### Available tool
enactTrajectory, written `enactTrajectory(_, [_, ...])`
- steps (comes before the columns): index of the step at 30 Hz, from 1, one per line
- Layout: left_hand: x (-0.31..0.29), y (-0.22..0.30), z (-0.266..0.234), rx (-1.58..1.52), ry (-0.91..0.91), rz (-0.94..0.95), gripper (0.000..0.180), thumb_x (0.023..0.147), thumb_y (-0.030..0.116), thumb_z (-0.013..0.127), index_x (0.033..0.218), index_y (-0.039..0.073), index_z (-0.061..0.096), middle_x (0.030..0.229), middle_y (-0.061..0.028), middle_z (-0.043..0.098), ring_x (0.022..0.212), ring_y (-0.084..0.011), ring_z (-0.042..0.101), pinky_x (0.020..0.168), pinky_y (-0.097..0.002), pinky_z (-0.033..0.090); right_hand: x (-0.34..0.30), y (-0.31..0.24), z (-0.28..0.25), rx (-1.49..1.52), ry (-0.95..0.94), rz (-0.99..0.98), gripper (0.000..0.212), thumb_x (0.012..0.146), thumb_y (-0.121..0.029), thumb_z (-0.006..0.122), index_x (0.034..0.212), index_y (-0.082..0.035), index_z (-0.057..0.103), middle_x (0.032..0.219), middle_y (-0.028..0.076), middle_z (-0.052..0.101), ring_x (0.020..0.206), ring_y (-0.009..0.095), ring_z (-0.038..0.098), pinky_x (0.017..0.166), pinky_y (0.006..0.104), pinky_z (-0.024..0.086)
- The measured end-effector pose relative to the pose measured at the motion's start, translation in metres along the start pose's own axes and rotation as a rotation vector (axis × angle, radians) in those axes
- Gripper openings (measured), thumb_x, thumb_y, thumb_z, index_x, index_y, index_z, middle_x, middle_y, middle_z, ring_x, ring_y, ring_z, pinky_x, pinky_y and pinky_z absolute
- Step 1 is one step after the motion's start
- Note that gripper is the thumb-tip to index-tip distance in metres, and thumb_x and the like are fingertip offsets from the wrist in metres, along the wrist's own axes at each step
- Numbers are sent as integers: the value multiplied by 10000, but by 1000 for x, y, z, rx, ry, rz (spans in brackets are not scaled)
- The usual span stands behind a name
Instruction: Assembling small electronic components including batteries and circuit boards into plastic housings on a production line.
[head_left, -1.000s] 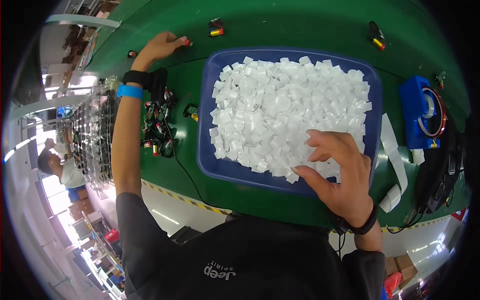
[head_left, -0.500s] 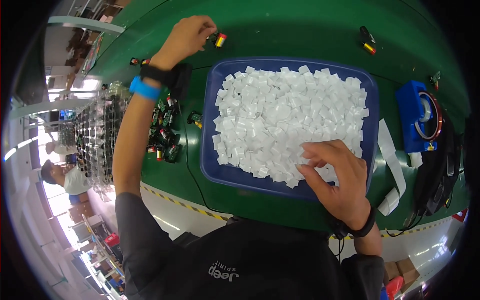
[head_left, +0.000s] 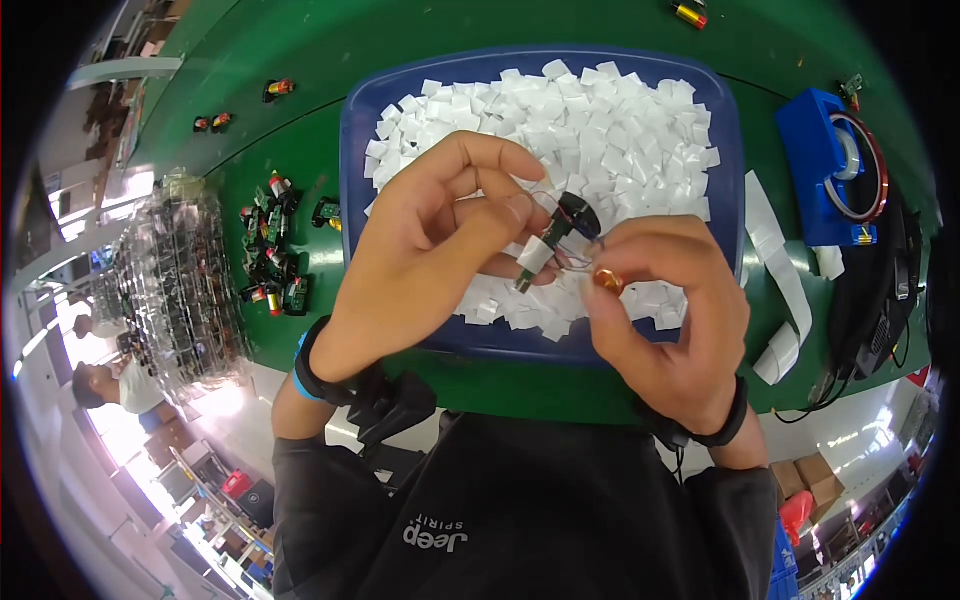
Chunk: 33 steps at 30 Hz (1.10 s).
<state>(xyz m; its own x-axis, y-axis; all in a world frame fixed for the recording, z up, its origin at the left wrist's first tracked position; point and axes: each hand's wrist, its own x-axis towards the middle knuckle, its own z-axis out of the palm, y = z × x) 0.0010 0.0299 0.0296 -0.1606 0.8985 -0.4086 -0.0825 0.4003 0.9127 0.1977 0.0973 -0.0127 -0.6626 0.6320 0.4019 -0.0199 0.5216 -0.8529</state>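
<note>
Above a blue tray (head_left: 352, 200) heaped with white square pieces (head_left: 600, 120), my two hands hold a small wired electronic assembly. My left hand (head_left: 420, 240) grips its small circuit board (head_left: 570, 218), which has a black part at one end. A white square (head_left: 537, 256) lies against the board, close to the left fingertips. Between the thumb and index finger of my right hand (head_left: 675, 300) is a small cylindrical battery (head_left: 608, 280) with a shiny copper-coloured end; the fingers cover most of it. Thin wires (head_left: 572, 258) run between board and battery.
On the green table (head_left: 300, 345), several similar assemblies (head_left: 268, 245) are piled left of the tray, with others farther back. To the right stand a blue tape dispenser (head_left: 815, 165), a white strip (head_left: 775, 240) and a black bag (head_left: 885, 300). Clear stacked plastic trays (head_left: 180, 270) rise at far left.
My left hand has come back from the far left of the table, bringing the assembly over the tray. My right hand now pinches its battery. The whole view has shifted a little.
</note>
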Motion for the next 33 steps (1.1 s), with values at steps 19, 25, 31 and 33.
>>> enactTrajectory(19, [-15,-22,14,806,147,485,581,768,41,777,1295,26,531,1117,-141,631,946,-196,637,819,-328,551,3,7,-2,-125,-11,-52,440,676,44,794,1059,-51,599,967,100,681,908,235,643,623,276,517])
enactTrajectory(25, [-13,-24,17,688,132,468,546,788,-21,712,1302,44,540,1115,-130,643,915,-192,654,776,-308,563,1,6,0,-243,22,-124,455,642,38,802,1050,-57,624,936,86,691,898,257,650,603,296,528])
enactTrajectory(31, [-12,-22,16,664,138,439,481,813,-82,600,1277,30,550,1087,-126,654,909,-173,655,785,-299,558,0,8,-9,104,-114,-36,618,644,189,750,1184,-11,525,1093,189,636,1037,273,617,714,305,603])
enactTrajectory(33, [-9,-25,10,625,64,436,417,827,-84,549,1234,2,559,1054,-121,658,888,-168,657,766,-295,557,0,9,-9,221,-99,-20,641,638,202,744,1197,-5,509,1109,197,624,1053,279,615,720,311,609])
